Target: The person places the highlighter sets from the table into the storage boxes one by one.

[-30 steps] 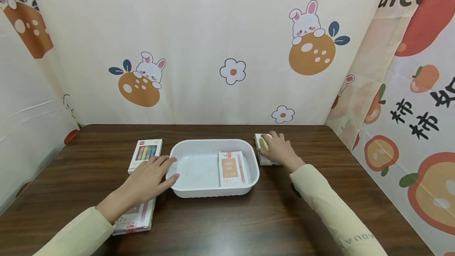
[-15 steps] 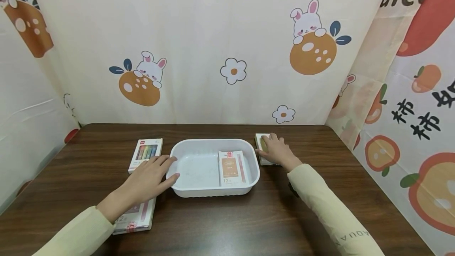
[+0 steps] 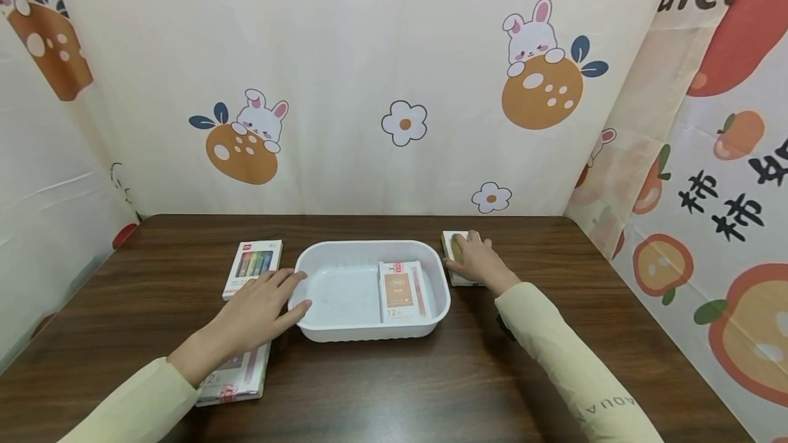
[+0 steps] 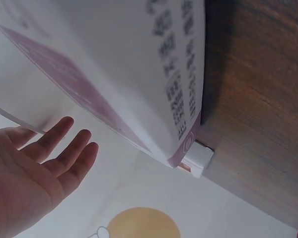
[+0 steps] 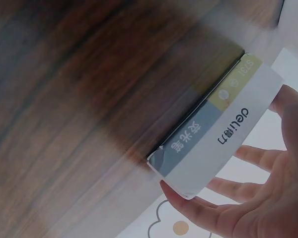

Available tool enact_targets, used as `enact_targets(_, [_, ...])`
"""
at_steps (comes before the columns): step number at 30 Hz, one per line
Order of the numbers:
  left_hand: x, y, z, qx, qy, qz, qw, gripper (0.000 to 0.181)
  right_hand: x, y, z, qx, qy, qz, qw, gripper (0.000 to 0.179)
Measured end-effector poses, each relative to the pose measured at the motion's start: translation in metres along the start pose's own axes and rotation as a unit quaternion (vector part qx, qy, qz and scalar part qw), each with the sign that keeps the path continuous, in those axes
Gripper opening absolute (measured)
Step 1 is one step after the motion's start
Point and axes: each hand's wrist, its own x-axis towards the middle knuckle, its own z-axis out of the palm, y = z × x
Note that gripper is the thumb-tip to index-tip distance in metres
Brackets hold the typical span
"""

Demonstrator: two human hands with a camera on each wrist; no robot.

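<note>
Fingers of the right hand (image 3: 483,264) were curled over the deli box (image 5: 216,130), pinching it between the thumb on one side and the fingertips on the opposite side. That box lay on the bench (image 3: 382,388), right inside their span, with its lettered end turned toward the wrist; whether any edge had risen off the wood could not be told. Fingers of the left hand (image 3: 261,310) were nearly straight and loosely spread, their tips and the thumb resting at the near-hand rim of the white tray (image 3: 369,333), as if to steady it. Between the two sets of fingers, within the tray and closer to the right ones, lay an orange-panelled box (image 3: 399,292), while the tray's bare floor began just past the left fingertips. Beyond the left knuckles sat the colour-stick box (image 3: 255,262), and behind those fingers, partly covered by the forearm, was the lilac-panelled box (image 3: 243,383). The step in hand looked like taking hold of the deli box. To judge by the grip, the next move called for a firm, even squeeze, then a lift high enough to pass the tray's right rim, just left of the right thumb, without knocking it.
</note>
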Motion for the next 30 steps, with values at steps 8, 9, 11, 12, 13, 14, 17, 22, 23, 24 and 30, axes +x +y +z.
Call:
enact_targets(8, [-0.0002,-0.0004,0.0007,0.000,0.005,0.003,1.0000,0.056,0.0006,-0.0009,0.0008,0.004,0.009,-0.001,0.9999,0.060])
enact_targets(9, [-0.0001,-0.0004,0.0009,-0.001,0.005,0.002,1.0000,0.056,0.0005,-0.0012,0.0007,0.005,0.009,0.000,0.9999,0.060])
enact_targets(11, [-0.0003,-0.0002,0.0009,-0.003,0.005,0.003,1.0000,0.055,0.0003,-0.0017,0.0005,0.004,0.009,0.001,1.0000,0.060])
enact_targets(12, [-0.0004,-0.0001,0.0009,-0.004,0.006,0.003,1.0000,0.055,0.0003,-0.0019,0.0004,0.003,0.010,0.001,0.9999,0.060])
enact_targets(13, [-0.0005,0.0000,0.0009,-0.004,0.006,0.004,1.0000,0.055,0.0002,-0.0021,0.0003,0.004,0.010,0.001,0.9999,0.060])
enact_targets(14, [-0.0007,0.0001,0.0009,-0.005,0.006,0.003,1.0000,0.055,0.0000,-0.0024,0.0002,0.005,0.010,0.001,0.9999,0.060])
enact_targets(17, [-0.0009,0.0003,0.0007,-0.005,0.007,0.004,1.0000,0.055,-0.0005,-0.0031,0.0000,0.008,0.011,-0.001,0.9999,0.061])
enact_targets(22, [0.0000,0.0002,0.0013,-0.006,0.008,0.004,0.9999,0.055,-0.0010,-0.0043,-0.0011,0.014,0.013,-0.002,0.9998,0.061])
enact_targets(23, [0.0001,0.0002,0.0015,-0.007,0.008,0.004,0.9999,0.055,-0.0008,-0.0044,-0.0012,0.015,0.013,-0.001,0.9998,0.061])
enact_targets(24, [0.0001,0.0001,0.0015,-0.007,0.008,0.004,0.9999,0.055,-0.0006,-0.0045,-0.0015,0.015,0.014,-0.001,0.9998,0.061])
enact_targets(30, [-0.0004,-0.0002,0.0015,-0.008,0.006,0.002,1.0000,0.055,0.0011,-0.0045,-0.0044,0.018,0.021,-0.003,0.9996,0.061])
